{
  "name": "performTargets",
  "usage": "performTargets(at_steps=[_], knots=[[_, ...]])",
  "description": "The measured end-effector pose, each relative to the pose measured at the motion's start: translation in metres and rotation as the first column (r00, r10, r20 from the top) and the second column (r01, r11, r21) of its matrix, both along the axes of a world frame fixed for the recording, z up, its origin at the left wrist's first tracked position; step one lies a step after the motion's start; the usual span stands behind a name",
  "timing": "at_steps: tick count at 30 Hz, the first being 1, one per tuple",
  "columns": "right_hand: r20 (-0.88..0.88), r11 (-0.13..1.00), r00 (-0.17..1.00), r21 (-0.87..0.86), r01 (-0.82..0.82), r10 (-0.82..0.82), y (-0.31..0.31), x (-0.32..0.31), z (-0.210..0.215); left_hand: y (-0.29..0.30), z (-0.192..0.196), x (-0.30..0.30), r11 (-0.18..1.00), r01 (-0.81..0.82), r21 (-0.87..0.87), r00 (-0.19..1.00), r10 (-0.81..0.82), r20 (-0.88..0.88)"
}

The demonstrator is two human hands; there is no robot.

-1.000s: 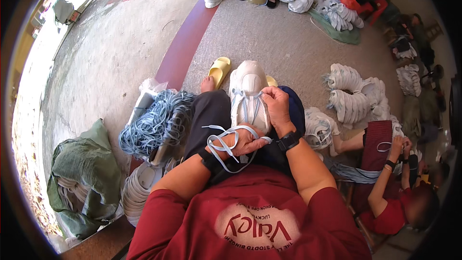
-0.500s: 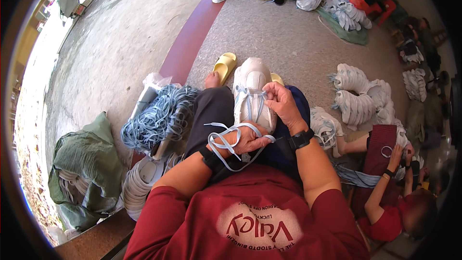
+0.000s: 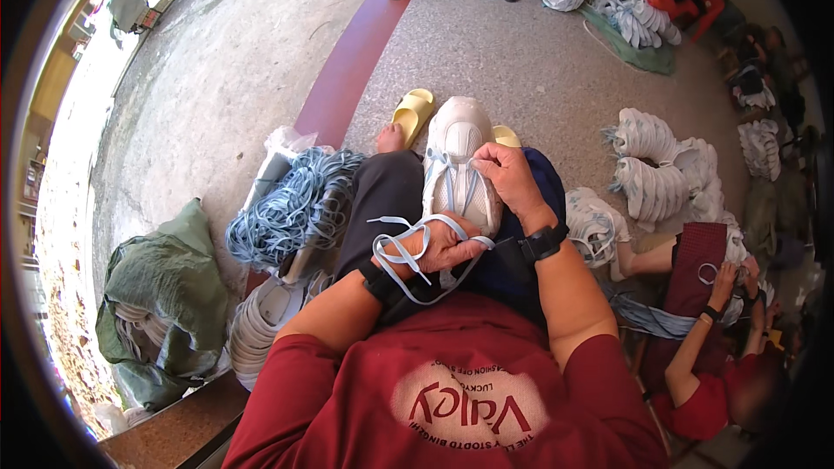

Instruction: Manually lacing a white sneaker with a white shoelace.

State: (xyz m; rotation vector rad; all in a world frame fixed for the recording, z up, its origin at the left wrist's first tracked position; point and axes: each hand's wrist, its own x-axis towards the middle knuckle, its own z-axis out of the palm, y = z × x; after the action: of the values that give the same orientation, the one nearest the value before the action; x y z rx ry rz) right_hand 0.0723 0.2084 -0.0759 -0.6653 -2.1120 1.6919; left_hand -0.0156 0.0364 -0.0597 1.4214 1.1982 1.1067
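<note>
A white sneaker [image 3: 460, 130] lies across my lap, its toe pointing away from me. Pale blue laces run through its lower eyelets. My left hand [image 3: 449, 243] is closed around the ankle end of the shoe, its fingertips partly hidden. A long loose shoelace [image 3: 401, 274] loops over that hand and wrist, with its tipped ends hanging free to the left. At the right edge of the lacing, my right hand [image 3: 511, 181] pinches the lace between thumb and forefinger, close to an eyelet.
A heap of blue laces [image 3: 291, 208] lies on a holder at my left, above stacked white shoes [image 3: 261, 321] and beside a green sack [image 3: 156, 295]. More white shoes [image 3: 656, 174] sit on the floor at right. A co-worker in red [image 3: 704, 382] handles a shoe nearby.
My right fingers have shifted slightly left, closer against the shoe's eyelet edge. My left hand keeps its place on the shoe. The surroundings have shifted a little in view.
</note>
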Motion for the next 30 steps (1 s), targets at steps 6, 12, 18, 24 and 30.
performTargets(at_steps=[6,12,18,24,30], knots=[[0.196,0.986,0.975,0.103,-0.13,0.108,0.009,-0.013,0.002,0.0,-0.012,-0.002,1.0,-0.005,0.014,0.995,0.006,-0.101],[-0.033,0.988,0.996,0.122,0.092,-0.089,-0.007,-0.005,-0.005,-0.002,-0.016,-0.002,0.995,-0.076,-0.065,0.997,0.073,-0.037],[-0.11,0.895,0.916,0.198,0.401,-0.386,-0.022,-0.011,-0.009,0.005,-0.013,0.002,1.0,-0.016,-0.019,0.988,0.013,-0.157],[-0.107,0.907,0.93,0.209,0.367,-0.352,-0.023,-0.009,-0.004,0.005,-0.005,0.002,0.999,-0.039,0.016,0.988,0.041,-0.147],[0.081,0.96,0.995,0.268,-0.086,0.066,-0.009,-0.007,0.005,0.002,-0.008,0.002,0.998,-0.043,0.052,0.992,0.049,-0.118]])
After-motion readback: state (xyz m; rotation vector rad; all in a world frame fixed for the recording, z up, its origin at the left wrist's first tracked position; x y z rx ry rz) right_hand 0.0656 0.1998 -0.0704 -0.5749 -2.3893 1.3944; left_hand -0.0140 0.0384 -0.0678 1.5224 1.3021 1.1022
